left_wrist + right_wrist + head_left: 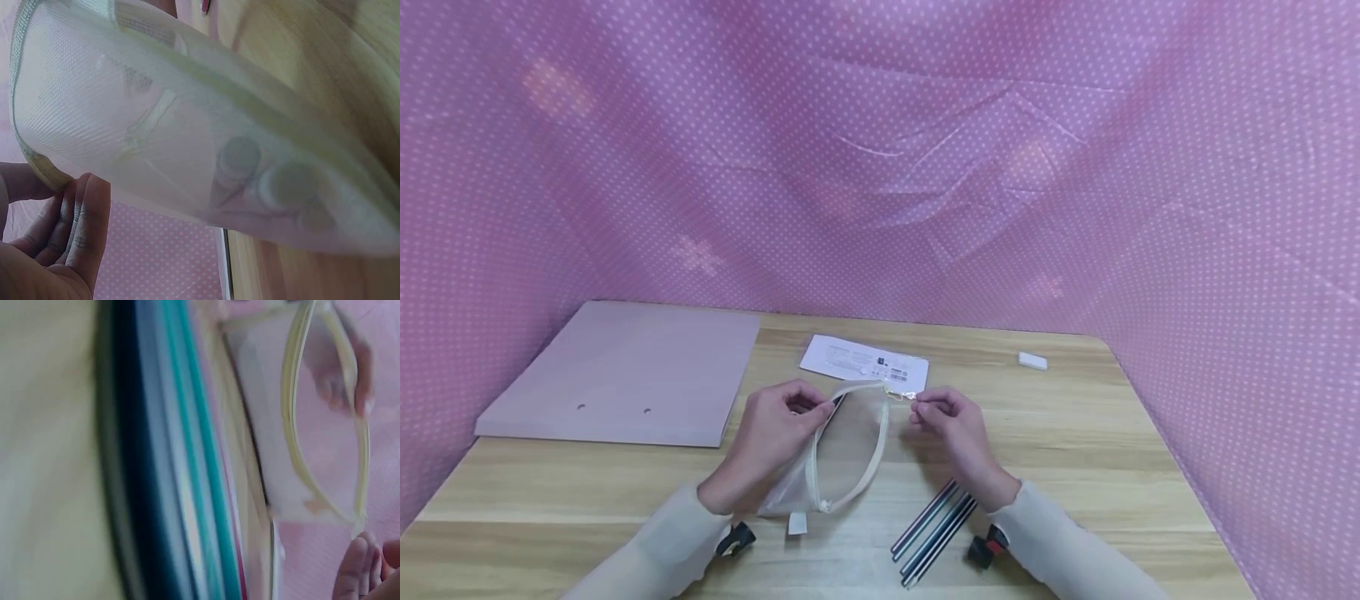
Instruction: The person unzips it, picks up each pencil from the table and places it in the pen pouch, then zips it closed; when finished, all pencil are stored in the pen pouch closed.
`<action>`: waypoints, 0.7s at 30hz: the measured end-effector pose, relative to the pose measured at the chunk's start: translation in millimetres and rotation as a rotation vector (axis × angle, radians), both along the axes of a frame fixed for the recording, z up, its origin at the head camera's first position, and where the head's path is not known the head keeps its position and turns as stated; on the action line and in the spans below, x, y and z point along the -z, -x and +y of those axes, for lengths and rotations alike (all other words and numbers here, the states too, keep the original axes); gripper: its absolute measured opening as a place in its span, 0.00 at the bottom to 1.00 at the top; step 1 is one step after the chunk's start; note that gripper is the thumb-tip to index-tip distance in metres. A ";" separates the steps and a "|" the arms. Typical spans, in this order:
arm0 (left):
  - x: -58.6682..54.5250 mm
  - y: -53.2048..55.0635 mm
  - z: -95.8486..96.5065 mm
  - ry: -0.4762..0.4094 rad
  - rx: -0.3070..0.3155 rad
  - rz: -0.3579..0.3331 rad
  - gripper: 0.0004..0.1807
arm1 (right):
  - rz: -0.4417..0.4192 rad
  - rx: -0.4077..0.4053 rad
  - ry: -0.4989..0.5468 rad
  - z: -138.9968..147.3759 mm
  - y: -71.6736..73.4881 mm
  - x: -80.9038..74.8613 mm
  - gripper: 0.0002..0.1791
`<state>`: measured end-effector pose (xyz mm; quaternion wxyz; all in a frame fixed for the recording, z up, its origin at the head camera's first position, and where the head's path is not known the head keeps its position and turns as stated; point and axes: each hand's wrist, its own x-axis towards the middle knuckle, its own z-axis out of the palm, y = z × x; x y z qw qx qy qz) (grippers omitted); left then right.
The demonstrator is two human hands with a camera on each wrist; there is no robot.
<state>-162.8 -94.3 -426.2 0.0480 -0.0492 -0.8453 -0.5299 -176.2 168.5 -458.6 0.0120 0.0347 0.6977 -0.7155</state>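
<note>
Status: translucent mesh pouch point(853, 446) is held between both hands, mid-bench point(1075, 475), zip mouth gaping toward R. L grip point(778, 425) pinches pouch rim, thumb vs. fingers. R grip point(951, 418) pinches what looks like the zip pull point(898, 395) at the far corner.

Done, AFAICT: pouch unzipped, mouth spread wide. Blurry round shapes point(240, 159) show thru the mesh in L wrist view; can't tell what they are or if they're contents. Small white tag point(797, 523) pokes out by near end.

Not done: zip isn't closed. Bunch of dark pencils point(934, 533) lies outside on the bench, just below R forearm, untouched by fingers. White eraser-like block point(1032, 361) also out, far R, well apart. Printed white pack point(850, 358) sits behind pouch; flat lilac folder/box point(632, 367) at L.
</note>
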 end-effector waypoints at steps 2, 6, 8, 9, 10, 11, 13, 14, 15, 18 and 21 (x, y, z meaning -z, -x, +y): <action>-0.8 0.2 -0.2 -0.001 0.004 0.002 0.04 | 0.051 -0.007 -0.132 8.2 0.6 -1.8 0.13; -2.2 0.5 -0.7 -0.011 0.010 -0.001 0.05 | 0.177 -0.060 -0.384 22.7 -0.7 -2.9 0.14; -2.6 0.5 -0.8 -0.016 0.011 -0.006 0.05 | 0.243 -0.131 -0.478 28.3 -2.4 -2.7 0.15; -2.6 0.5 -0.7 -0.016 0.011 -0.005 0.05 | 0.271 -0.181 -0.514 30.7 -3.2 -2.4 0.16; -2.6 0.6 -0.7 -0.017 0.011 -0.006 0.05 | 0.307 -0.237 -0.550 32.8 -4.4 -2.5 0.17; -2.6 0.6 -0.6 -0.018 0.011 -0.009 0.04 | 0.333 -0.295 -0.589 34.5 -5.9 -2.8 0.19; -2.5 0.6 -0.6 -0.018 0.011 -0.010 0.04 | 0.380 -0.415 -0.658 37.3 -8.7 -3.2 0.21; -2.4 0.5 -0.6 -0.016 0.011 -0.010 0.03 | 0.396 -0.472 -0.685 38.0 -10.1 -3.6 0.22; -2.2 0.8 -0.7 -0.012 0.012 -0.007 0.03 | 0.412 -0.523 -0.714 38.5 -11.5 -3.8 0.23; -1.9 -0.1 0.2 0.001 0.007 0.007 0.03 | 0.432 -0.651 -0.780 39.7 -16.5 -3.8 0.24; -1.6 -0.7 1.0 0.014 0.002 0.026 0.03 | 0.480 -0.751 -0.815 40.3 -20.6 -3.8 0.23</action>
